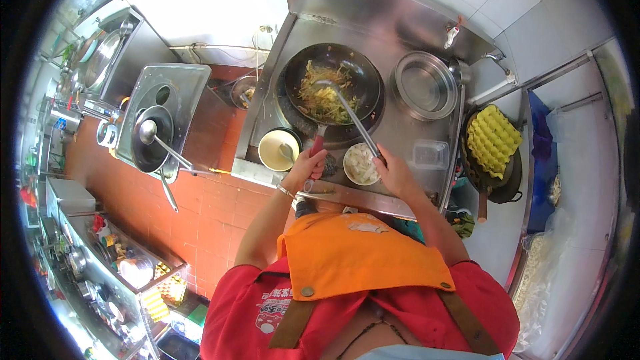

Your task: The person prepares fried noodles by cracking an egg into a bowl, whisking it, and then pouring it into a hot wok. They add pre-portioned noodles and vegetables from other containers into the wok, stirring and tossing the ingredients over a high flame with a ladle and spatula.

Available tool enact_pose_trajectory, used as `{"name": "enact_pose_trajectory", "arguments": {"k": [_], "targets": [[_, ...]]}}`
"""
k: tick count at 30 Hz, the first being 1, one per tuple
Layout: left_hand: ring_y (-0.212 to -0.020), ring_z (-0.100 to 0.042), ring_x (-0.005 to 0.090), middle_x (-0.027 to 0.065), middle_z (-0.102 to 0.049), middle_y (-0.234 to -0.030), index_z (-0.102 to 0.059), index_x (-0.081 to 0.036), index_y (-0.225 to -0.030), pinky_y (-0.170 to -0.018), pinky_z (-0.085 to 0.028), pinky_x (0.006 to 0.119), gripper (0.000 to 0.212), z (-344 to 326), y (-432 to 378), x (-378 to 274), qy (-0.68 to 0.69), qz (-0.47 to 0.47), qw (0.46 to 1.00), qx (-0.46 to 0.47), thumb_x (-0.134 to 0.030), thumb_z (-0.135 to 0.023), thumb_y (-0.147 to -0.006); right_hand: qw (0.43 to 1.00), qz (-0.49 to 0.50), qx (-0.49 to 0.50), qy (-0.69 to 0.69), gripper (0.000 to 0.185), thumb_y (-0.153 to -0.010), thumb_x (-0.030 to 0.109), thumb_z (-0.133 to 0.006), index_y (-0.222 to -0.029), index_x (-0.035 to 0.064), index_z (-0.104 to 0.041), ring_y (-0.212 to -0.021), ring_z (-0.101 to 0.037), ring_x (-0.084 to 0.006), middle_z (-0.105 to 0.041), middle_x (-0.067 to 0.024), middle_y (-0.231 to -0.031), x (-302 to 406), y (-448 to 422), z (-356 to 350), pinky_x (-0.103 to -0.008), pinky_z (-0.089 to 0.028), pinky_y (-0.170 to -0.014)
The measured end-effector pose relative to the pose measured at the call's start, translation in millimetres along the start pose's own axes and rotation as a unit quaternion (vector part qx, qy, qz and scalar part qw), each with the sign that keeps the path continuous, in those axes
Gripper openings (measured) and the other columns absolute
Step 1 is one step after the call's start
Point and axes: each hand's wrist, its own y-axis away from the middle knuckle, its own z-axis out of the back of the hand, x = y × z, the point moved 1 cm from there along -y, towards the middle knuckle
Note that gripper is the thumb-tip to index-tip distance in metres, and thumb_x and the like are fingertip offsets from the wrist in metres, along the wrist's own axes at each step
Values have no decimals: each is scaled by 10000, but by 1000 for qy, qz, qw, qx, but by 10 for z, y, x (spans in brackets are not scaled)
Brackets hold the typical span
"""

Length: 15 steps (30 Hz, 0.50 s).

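Note:
My left hand is closed on the red handle of a dark wok on the steel stove. Shredded vegetables and yellow pieces that look like egg lie in the wok. A long-handled metal ladle is in my right hand, its bowl among the food. Just left of that hand stands a bowl of pale sliced food. A cream-coloured bowl with a spoon in it stands beside my left hand.
Round metal pans and a clear plastic container sit on the stove's right side. Farther right, yellow egg trays rest on another wok. At left, a second pan holds a ladle. A tap is at the back.

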Motion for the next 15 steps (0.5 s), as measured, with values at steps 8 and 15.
{"name": "enact_pose_trajectory", "arguments": {"k": [8, 15], "targets": [[-422, -341, 65, -31, -407, -586, -481, -114, -829, -383, -233, 243, 215, -233, 1276, 132, -28, 70, 996, -53, -238, -587, -969, 984, 83, -154, -19, 473, -964, 154, -571, -1414, 46, -472, -558, -502, -104, -574, -32, -750, -350, 240, 312, -279, -435, -534], [-427, -346, 73, -43, -421, -583, -475, -129, -773, -384, -263, 259, 256, -521, 478, -164, -6, -1, 996, -88, -251, -564, -980, 949, -83, -90, -291, 464, -992, 141, -538, -1436, 47, -444, -420, -416, -53, -551, -31, -761, 127, 246, 383, -246, -324, -365]]}}
